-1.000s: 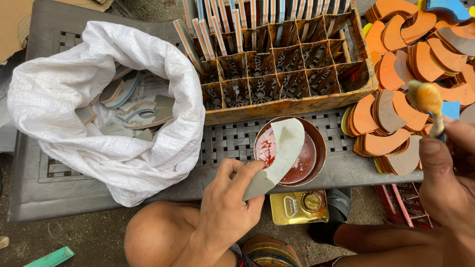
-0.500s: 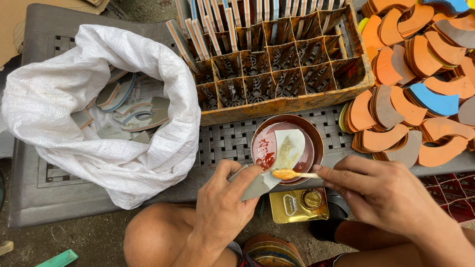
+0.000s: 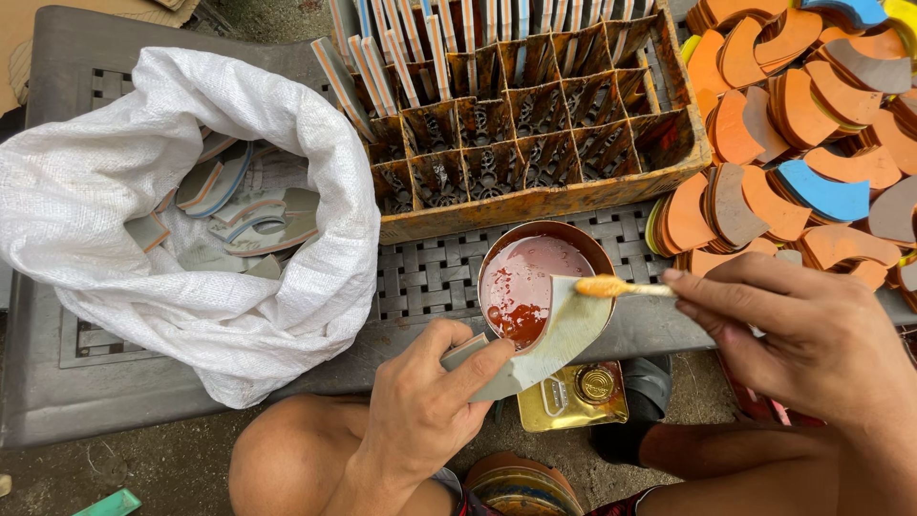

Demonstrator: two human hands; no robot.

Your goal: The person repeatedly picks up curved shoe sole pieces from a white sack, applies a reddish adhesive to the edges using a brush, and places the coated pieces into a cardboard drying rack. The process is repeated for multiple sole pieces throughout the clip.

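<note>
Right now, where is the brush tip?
In the head view, the brush tip sits right of centre, on the upper end of the curved grey piece held by the left hand, over the round tin's right rim.

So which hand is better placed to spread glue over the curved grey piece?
Likely the right hand. It holds the brush, whose loaded tip sits at the curved grey piece over the glue can. The left hand is busy in its grip on that piece's lower end.
</note>
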